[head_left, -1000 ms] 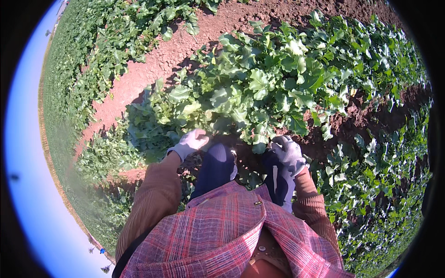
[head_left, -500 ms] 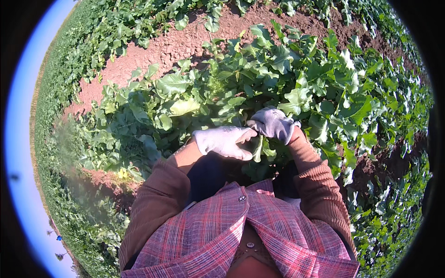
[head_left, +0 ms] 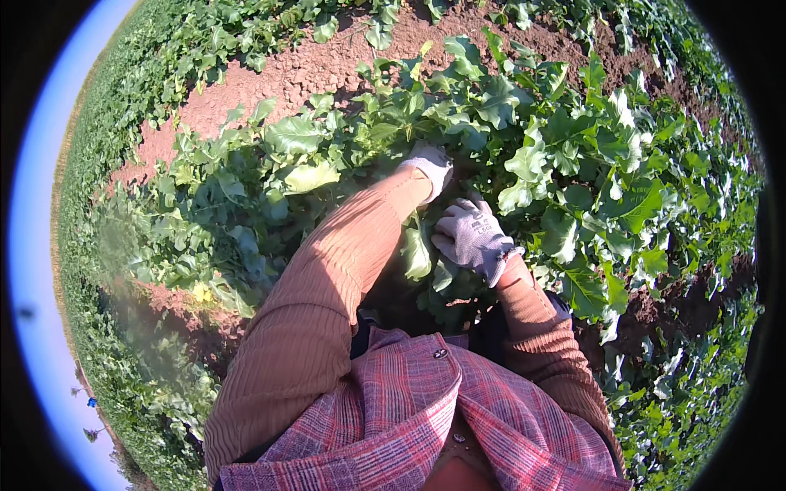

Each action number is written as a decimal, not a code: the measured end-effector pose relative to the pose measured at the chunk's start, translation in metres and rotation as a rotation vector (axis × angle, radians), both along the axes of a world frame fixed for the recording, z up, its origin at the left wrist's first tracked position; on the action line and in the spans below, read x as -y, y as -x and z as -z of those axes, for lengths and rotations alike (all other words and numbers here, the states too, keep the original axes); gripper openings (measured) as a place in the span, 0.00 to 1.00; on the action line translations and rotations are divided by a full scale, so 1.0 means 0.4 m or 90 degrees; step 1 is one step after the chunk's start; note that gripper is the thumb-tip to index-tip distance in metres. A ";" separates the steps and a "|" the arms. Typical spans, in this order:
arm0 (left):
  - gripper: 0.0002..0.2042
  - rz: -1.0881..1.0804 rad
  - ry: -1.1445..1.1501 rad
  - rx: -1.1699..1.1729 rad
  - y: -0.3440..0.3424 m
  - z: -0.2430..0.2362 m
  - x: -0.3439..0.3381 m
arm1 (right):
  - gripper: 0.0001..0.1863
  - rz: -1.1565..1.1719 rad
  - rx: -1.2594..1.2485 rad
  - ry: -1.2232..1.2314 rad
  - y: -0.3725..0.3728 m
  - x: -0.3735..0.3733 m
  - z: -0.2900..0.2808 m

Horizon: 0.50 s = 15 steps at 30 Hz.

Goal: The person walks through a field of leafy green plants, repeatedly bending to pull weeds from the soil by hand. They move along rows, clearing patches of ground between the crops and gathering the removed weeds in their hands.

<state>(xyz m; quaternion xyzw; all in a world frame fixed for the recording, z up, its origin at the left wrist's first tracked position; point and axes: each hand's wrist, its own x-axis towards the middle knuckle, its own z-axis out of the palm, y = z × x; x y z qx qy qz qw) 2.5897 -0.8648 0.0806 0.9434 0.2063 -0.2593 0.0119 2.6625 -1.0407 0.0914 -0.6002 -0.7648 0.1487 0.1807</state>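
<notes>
Both of my hands wear pale grey-white gloves and work among broad, lobed green leaves. My left hand (head_left: 431, 166) reaches deep into the leafy plants (head_left: 495, 102), its fingers hidden in the foliage. Closer to my body, my right hand (head_left: 473, 236) is closed, back of the glove up and fingers curled toward the left. Whatever lies inside that grip is hidden. A pale drooping leaf (head_left: 416, 252) hangs just left of my right hand, below my left wrist. A yellowish-green leaf (head_left: 312, 176) stands out to the left of my left forearm.
The plants form a dense row across the middle. Reddish-brown bare soil (head_left: 307, 69) runs behind it, with another leafy row (head_left: 205, 49) beyond. More soil (head_left: 655, 315) shows at the right between plants. My plaid garment (head_left: 352, 409) fills the lower edge.
My left hand has moved from beside the right hand forward into the leaves. My right hand has come slightly nearer my body. The leaf stalk seen under it before no longer shows there.
</notes>
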 end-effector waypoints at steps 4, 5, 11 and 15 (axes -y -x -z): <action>0.11 -0.037 -0.023 -0.005 0.006 0.054 0.012 | 0.08 -0.030 -0.076 -0.019 -0.027 -0.006 -0.007; 0.11 -0.008 -0.026 -0.037 0.011 0.053 0.009 | 0.08 -0.042 -0.096 -0.006 -0.032 -0.006 -0.011; 0.10 0.096 -0.094 -0.108 0.106 -0.022 -0.031 | 0.10 -0.061 -0.124 0.038 -0.053 -0.001 -0.023; 0.13 -0.039 -0.074 0.015 0.168 -0.143 -0.024 | 0.12 -0.056 -0.098 0.074 -0.050 -0.006 -0.021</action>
